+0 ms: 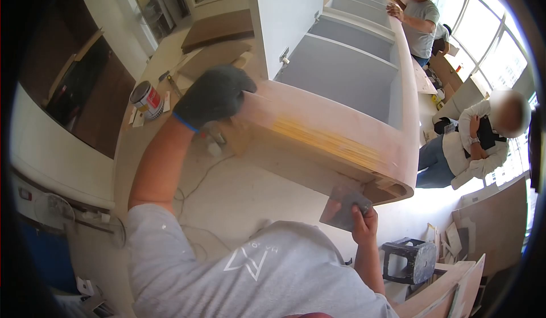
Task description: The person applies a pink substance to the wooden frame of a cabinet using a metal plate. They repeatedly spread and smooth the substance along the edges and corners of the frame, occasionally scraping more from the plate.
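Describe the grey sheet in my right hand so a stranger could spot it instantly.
Find the long cabinet and follow the yellow streaks on its near end towards the rounded corner. Just below, the bare right hand holds the flat grey sheet. Unlike the chunky, spotted dark stool nearby, it is thin and hand-held.

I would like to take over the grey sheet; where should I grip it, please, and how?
Probably pinch its free left edge, coming from the left: the grey sheet looks thin and flat, and the right hand holds its opposite side.
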Available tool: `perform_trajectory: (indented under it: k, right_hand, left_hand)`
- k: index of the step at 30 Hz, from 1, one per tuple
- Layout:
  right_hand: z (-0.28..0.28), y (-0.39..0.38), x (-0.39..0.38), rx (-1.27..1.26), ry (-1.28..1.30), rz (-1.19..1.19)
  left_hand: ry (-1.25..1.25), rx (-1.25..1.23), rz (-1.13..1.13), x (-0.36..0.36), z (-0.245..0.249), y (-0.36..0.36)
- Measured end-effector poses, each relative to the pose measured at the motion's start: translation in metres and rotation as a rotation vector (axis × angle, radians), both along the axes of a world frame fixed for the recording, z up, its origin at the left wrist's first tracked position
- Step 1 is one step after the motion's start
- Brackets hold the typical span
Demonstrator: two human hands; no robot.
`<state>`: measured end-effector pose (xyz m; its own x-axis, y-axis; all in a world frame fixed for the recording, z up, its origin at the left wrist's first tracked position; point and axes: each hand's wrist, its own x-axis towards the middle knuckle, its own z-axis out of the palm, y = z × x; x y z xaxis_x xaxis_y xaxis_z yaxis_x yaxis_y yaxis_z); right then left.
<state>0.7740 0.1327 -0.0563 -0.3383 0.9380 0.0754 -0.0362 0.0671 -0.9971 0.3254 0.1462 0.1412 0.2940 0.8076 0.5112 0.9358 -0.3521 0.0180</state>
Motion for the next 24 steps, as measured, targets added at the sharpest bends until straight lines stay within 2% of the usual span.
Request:
perform_trajectory:
  k: [4, 6, 9, 10, 14, 19, 24]
  right_hand:
    - [-0.002, -0.001, -0.001, 0.008, -0.058, 0.018]
    - [0.002, -0.003, -0.003, -0.027, -0.032, 0.005]
    - [-0.006, -0.004, 0.005, -0.042, -0.022, -0.003]
    - [-0.009, -0.002, 0.010, -0.040, -0.026, -0.003]
    - [-0.010, -0.002, 0.014, -0.062, 0.008, -0.020]
    - [-0.004, 0.001, 0.003, -0.025, -0.009, -0.026]
    - [0.000, 0.002, -0.005, -0.006, -0.036, -0.008]
  left_hand:
    - [-0.011, -0.069, 0.027, 0.011, -0.009, 0.002]
    - [0.017, -0.101, 0.053, 0.018, -0.011, -0.013]
    - [0.075, -0.005, 0.027, 0.031, -0.010, -0.044]
    - [0.038, -0.078, 0.040, 0.030, -0.006, -0.050]
    - [0.053, -0.068, 0.083, 0.011, 0.014, -0.029]
    - [0.114, -0.019, 0.039, -0.023, -0.007, 0.041]
    - [0.038, -0.118, 0.092, -0.006, -0.011, 0.016]
